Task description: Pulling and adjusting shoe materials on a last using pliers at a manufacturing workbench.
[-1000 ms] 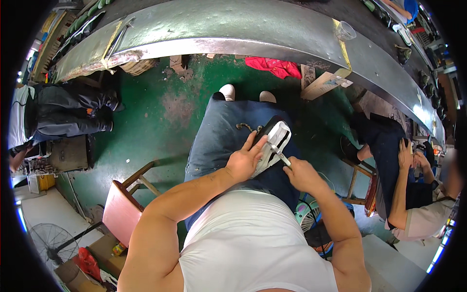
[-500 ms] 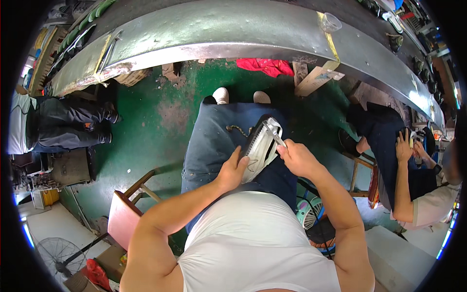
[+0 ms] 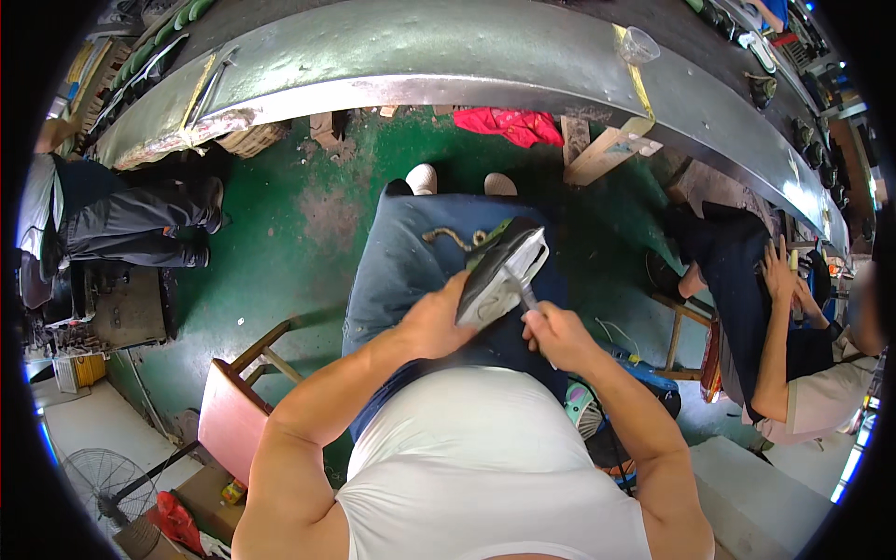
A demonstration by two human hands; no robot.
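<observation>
A dark shoe (image 3: 485, 273) with a pale underside and a patch of green at its far end lies tilted over my lap. My left hand (image 3: 437, 317) grips its near left side, thumb on the pale surface and fingers round the edge. In my right hand (image 3: 560, 334) is a metal pincer-like tool (image 3: 524, 290), its tip against the right part of the shoe's underside; blur hides the jaws. A tan braided cord (image 3: 446, 235) trails from the shoe's left side across my blue trousers (image 3: 383, 271).
A long metal-edged bench (image 3: 392, 65) spans the far side, with a clear plastic cup (image 3: 639, 45) on it. Co-workers sit at the left and right. A pink-seated wooden chair (image 3: 229, 415) stands at lower left, a fan (image 3: 103, 481) behind it. Red cloth (image 3: 511, 125) lies beneath the bench.
The shoe has been rolled, so more of its dark side and green patch shows. My right hand and the tool have moved down toward me. My left hand has shifted slightly left.
</observation>
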